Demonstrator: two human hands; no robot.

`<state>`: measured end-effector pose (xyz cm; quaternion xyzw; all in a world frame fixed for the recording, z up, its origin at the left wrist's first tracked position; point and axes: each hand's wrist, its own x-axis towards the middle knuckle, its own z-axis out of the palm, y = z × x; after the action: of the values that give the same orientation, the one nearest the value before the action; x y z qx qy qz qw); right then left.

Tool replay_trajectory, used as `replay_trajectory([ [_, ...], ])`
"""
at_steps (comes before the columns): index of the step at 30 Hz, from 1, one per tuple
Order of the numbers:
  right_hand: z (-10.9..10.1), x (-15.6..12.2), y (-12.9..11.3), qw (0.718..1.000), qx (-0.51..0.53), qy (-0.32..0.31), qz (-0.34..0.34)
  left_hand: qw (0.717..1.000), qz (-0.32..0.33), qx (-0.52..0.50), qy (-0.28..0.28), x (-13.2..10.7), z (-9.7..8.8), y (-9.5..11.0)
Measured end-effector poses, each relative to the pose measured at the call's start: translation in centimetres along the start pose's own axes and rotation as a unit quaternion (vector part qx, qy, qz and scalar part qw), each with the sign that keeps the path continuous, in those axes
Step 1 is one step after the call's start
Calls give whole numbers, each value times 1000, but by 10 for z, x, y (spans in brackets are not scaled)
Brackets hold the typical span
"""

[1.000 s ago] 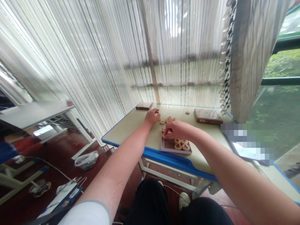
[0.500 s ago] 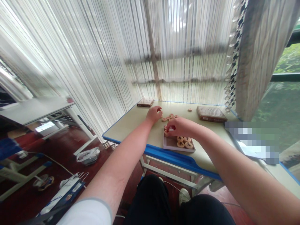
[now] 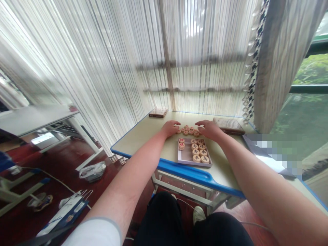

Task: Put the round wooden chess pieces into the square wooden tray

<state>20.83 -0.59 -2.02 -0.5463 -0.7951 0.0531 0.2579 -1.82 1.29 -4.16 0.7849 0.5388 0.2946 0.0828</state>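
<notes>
1. Loose pcs point(image 3: 189, 130): on the surface point(image 3: 143, 143), bunched b/w the two hands, just beyond the tray point(image 3: 186, 155).
2. L hand point(image 3: 176, 125): at pile's L edge, thumb & fingers parted & curved; nothing gripped that I can see. Contact w/ nearest pc: can't tell.
3. R hand point(image 3: 199, 125): at pile's R edge, thumb & fingers spread, prob. w/o a pc; contact also unclear.
4. In tray: two red-marked pcs point(image 3: 181, 146) in far L corner, plus two columns of four along R side. Near L part bare.
5. Handling (judgement): pcs look like wood or similar: light, stiff, hard to break. Smooth, so apt to slide or roll if tipped on edge. Best hold: thumb & fingertip on opp. sides of rim, marked face up. Tray looks thin-walled; hold by outer walls, don't squeeze.
6. Vs. 0.5 s ago: R hand was over tray's far L corner, fingers at a pc; now it's beside the pile, so tray contents show. L hand approx. same spot. Lone pc near R box point(image 3: 229, 125) no longer seen: hidden by R hand or in pile, can't tell.
</notes>
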Motion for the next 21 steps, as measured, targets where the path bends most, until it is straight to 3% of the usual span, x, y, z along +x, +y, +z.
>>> replay_trajectory([
  [5,12,6,-4,993,-47,-49,-97,995,68,-68,-36,2,1,8],
  [8,14,7,-14,986,-63,-94,-121,993,62,-87,-59,3,2,13],
  [15,14,8,-12,986,-113,-72,-99,995,-3,-77,-63,-3,-3,19],
  [21,14,11,-6,991,-114,-57,-41,996,-26,-87,1,2,0,11],
])
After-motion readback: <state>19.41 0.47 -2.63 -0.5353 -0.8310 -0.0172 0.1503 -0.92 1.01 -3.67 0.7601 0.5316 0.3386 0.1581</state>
